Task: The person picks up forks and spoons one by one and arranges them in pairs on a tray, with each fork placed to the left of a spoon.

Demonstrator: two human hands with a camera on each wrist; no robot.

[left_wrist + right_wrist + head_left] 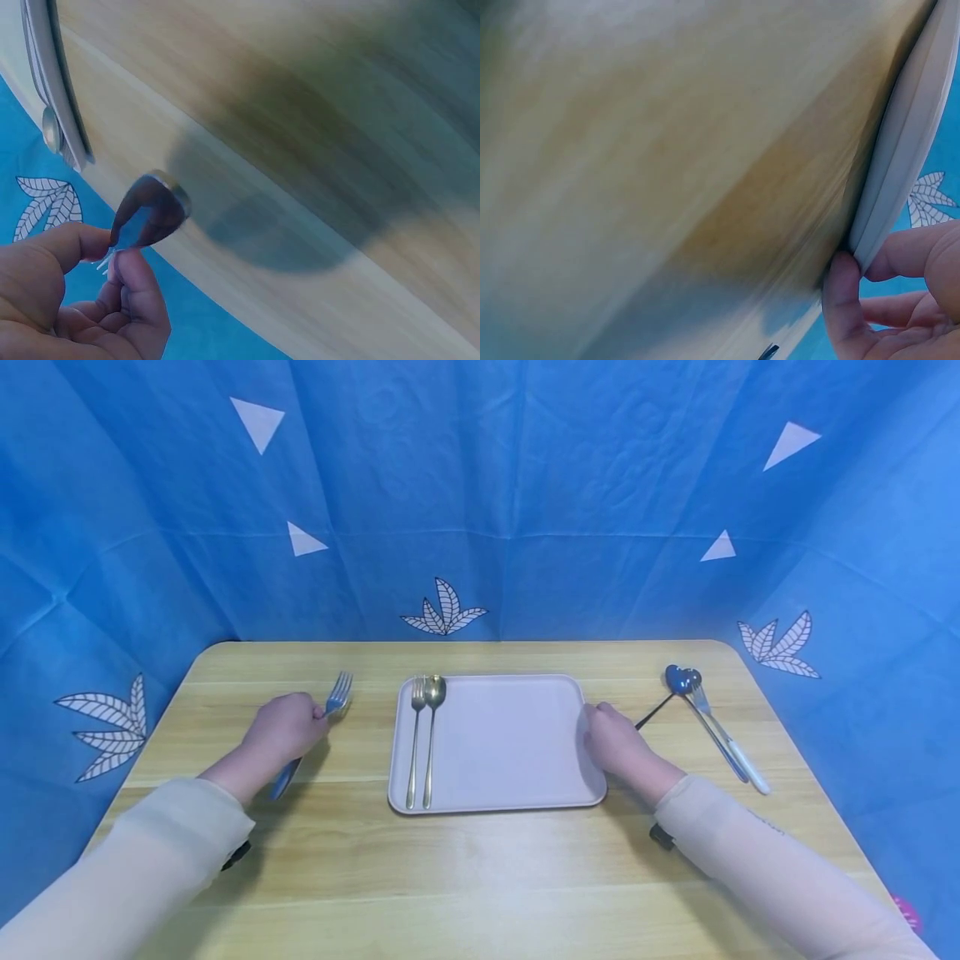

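A fork (338, 693) with a blue handle is pinched between the thumb and finger of my left hand (283, 727), raised over the table left of the tray. In the left wrist view the fork's handle end (154, 210) points toward the camera. My right hand (618, 742) grips the right edge of the pale tray (517, 743); the right wrist view has thumb and finger on the tray's rim (900, 150). On the tray's left side a gold fork (415, 743) and a gold spoon (431, 743) lie side by side.
Right of the tray lie a dark spoon (677, 680), a second spoon (693, 678) and a white-handled fork (738, 756), their heads close together. A blue patterned cloth (480, 485) hangs behind the wooden table (465, 885) and at its sides.
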